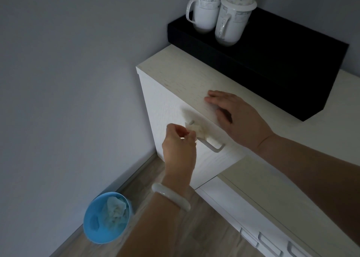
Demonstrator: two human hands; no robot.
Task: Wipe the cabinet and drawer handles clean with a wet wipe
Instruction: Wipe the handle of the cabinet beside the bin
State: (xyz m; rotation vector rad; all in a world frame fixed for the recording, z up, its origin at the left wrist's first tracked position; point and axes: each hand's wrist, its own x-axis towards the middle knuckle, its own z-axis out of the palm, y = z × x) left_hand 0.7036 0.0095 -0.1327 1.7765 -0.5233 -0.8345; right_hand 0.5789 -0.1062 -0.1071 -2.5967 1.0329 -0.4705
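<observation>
A white cabinet door (pixel 171 108) carries a pale bar handle (pixel 212 146). My left hand (pixel 180 145), with a white bangle on its wrist, pinches a crumpled wet wipe (pixel 194 129) against the upper part of that handle. My right hand (pixel 235 116) lies flat with straight fingers on the cabinet's light wooden top (pixel 175 70), just above the handle. Lower drawer fronts with several small handles (pixel 268 244) show at the bottom right.
A black box (pixel 282 62) sits on the cabinet top against the wall, with two lidded white mugs (pixel 229 17) on it. A blue waste bin (pixel 106 217) holding crumpled wipes stands on the wooden floor by the grey wall, left of my left arm.
</observation>
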